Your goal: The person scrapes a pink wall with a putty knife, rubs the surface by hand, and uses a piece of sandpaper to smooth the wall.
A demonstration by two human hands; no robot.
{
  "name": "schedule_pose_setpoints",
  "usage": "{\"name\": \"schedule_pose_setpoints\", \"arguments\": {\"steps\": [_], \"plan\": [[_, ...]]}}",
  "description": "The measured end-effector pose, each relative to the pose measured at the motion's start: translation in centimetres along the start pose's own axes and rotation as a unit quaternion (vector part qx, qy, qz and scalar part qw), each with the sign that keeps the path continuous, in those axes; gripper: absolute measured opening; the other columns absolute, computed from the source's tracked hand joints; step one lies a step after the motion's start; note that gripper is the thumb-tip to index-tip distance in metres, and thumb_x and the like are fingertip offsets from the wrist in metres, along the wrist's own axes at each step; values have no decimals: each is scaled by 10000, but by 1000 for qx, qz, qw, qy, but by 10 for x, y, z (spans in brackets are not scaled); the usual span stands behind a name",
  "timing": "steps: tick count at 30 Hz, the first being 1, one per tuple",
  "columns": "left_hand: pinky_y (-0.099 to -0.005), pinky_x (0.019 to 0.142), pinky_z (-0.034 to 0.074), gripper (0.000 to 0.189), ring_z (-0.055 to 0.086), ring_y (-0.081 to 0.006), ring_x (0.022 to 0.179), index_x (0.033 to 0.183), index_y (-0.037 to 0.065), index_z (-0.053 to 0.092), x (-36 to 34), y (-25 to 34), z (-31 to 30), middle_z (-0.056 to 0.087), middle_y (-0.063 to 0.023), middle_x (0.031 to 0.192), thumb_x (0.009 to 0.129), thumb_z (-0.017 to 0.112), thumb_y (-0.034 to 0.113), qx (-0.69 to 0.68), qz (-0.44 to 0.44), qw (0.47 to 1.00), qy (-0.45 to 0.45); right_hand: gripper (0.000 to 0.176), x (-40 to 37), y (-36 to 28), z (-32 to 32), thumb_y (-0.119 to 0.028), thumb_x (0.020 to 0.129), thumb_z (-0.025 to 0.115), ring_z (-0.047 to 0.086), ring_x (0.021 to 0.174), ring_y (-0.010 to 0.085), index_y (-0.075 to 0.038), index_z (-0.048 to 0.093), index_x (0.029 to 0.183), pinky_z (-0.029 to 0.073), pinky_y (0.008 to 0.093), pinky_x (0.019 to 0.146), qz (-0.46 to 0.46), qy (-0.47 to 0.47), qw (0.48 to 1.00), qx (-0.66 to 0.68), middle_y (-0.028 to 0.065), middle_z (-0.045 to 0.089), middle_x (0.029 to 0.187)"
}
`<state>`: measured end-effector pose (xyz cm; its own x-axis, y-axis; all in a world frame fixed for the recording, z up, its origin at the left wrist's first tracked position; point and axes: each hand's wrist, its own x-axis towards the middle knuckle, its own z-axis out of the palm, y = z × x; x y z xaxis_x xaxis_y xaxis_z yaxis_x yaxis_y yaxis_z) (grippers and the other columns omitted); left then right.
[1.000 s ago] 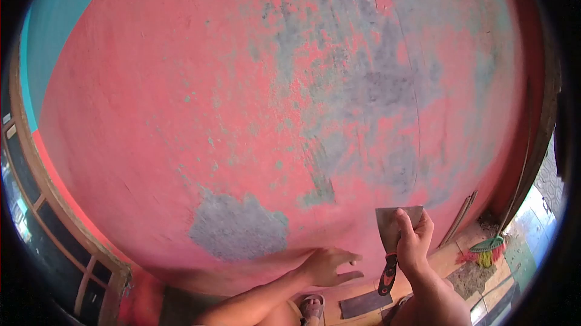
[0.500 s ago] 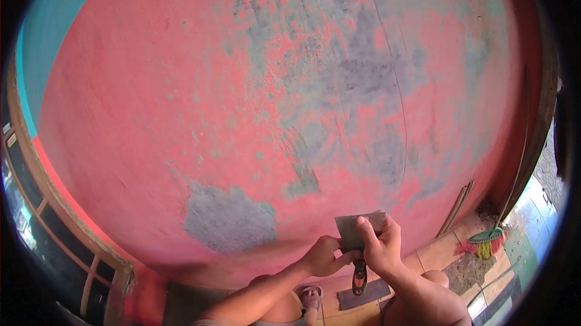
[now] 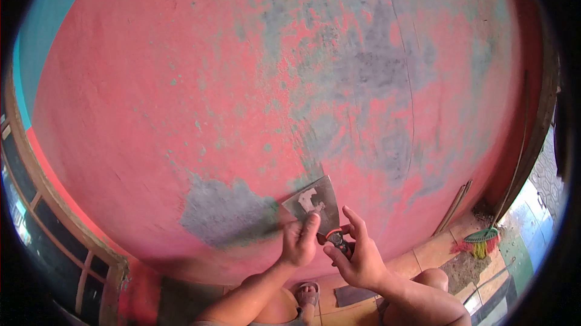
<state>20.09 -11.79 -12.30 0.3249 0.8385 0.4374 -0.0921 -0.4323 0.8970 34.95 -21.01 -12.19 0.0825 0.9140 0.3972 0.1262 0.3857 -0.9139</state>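
Note:
A wide metal scraper (image 3: 324,200) with a black and orange handle is tilted up in front of the red, patchy wall (image 3: 139,114). My right hand (image 3: 360,259) is closed around its handle, with the index finger stretched out. My left hand (image 3: 299,241) is at the lower left of the blade, its thumb against the metal and its other fingers curled. A pale smear shows on the blade near that thumb. Behind the hands, the wall has a bare grey patch (image 3: 224,208) and flaking green-grey areas.
A broom (image 3: 481,243) with red and yellow bristles rests on the tiled floor at the right. Thin sticks (image 3: 452,208) lean on the wall. Debris (image 3: 463,271) lies on the floor. A wooden-framed window (image 3: 60,241) is at the left; a sandalled foot (image 3: 307,294) is below.
The scraper has turned, its blade now higher and further left. My right hand has moved from the blade to the handle. My left hand has shifted left and up, onto the blade.

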Motion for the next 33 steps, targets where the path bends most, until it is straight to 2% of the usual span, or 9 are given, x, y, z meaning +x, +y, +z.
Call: {"name": "schedule_pose_setpoints", "arguments": {"steps": [9,10,11,13,16,19,20,23,33], "plan": [[-277,612,512,367,625,-98,722,1113,-19,665,17,21,-10,687,-30,890,1066,490,301,-68,-46,996,-38,708,-5,-7,8,-130,916,701,692,720,283,-79,341,1523,552,362,677,-35,-14,990,-139,156,691,992],[-281,650,515,371,628,-101,763,1159,-19,657,15,10,-9,688,-32,935,1065,493,300,-33,5,998,-43,718,-5,-4,8,-132,929,694,598,625,107,-4,301,1516,505,274,605,-62,-13,990,-127,112,690,896],[-284,689,518,380,632,-103,804,1205,-20,648,10,-3,-9,689,-34,979,1063,497,299,1,56,997,-45,634,-4,-8,9,-128,944,678,583,626,97,-5,360,1479,494,266,590,-92,18,990,-110,86,675,857],[-286,720,506,376,622,-112,831,1129,-29,658,-6,-7,-5,674,-37,983,1070,483,299,-93,-54,993,-54,474,-5,-17,18,-119,976,645,554,629,78,-7,478,1405,473,250,560,-135,68,986,-66,34,644,779],[-411,817,507,371,649,-238,917,1083,17,677,-20,-25,-2,687,-89,964,1061,467,322,-25,31,999,-7,673,-5,-9,10,-100,965,652,580,646,79,-42,314,1544,481,243,565,-69,0,996,-63,50,675,851],[-393,831,501,400,629,-196,927,1134,15,658,-13,-37,-11,666,-92,993,1067,453,352,-63,-64,991,-98,649,0,-15,9,-98,970,645,595,661,74,-46,329,1534,480,235,552,-59,14,998,-13,70,689,926],[-455,1037,421,521,546,-279,1231,1389,-15,509,-12,-15,-18,566,-207,1326,1055,448,380,-56,-200,962,-174,574,-1,-23,7,-132,978,652,626,774,104,0,402,1478,512,259,624,-2,15,1000,15,95,686,1039],[-280,700,500,377,617,-128,786,1043,-36,653,-14,-4,-6,664,-46,923,1078,464,288,-150,-20,983,-99,661,12,-37,12,-138,950,668,602,638,97,-2,321,1497,508,273,606,45,34,998,-32,123,688,856],[-315,626,532,390,633,-195,736,1072,-69,596,-7,0,2,665,-124,891,1080,411,274,-113,38,992,-39,416,55,-58,2,-165,978,615,681,629,176,16,475,1325,524,317,613,-2,40,997,-64,148,716,766]]}}
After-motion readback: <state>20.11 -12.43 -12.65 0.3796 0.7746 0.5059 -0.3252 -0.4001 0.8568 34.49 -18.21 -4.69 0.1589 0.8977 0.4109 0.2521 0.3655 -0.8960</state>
